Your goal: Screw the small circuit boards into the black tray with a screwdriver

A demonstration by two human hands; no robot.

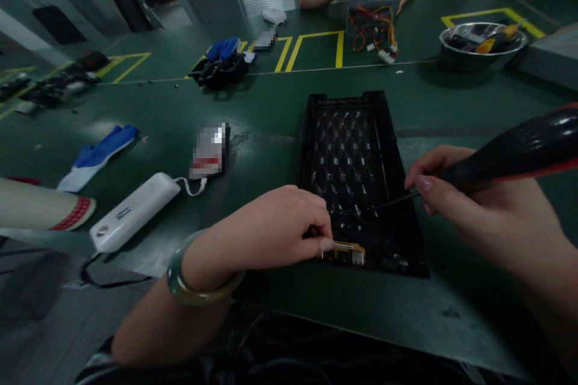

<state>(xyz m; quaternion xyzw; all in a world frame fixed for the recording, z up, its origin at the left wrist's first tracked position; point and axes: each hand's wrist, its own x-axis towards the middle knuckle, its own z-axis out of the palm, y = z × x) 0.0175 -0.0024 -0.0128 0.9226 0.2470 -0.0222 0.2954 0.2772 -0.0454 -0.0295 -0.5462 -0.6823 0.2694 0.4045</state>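
Note:
A black plastic panel (343, 150) with a diamond-quilted inner face lies on the green table in front of me. At its near end my left hand (289, 225) pinches the left side of a small circuit board (350, 251) that carries a metal port. My right hand (474, 210) grips a black and red screwdriver (510, 144), thick in the handle. Its thin shaft slants left over the panel, and the tip is near the panel's lower middle, a little above the board. Whether the tip touches anything, I cannot tell.
To the left lie a white power bank (135, 210) cabled to a phone-like device (210, 153), and a blue-white glove (99, 156). Further back are a black tray (217, 72) and a metal bowl (483, 54) of tools. Opposite, a person handles a power supply (372, 9) with loose wires.

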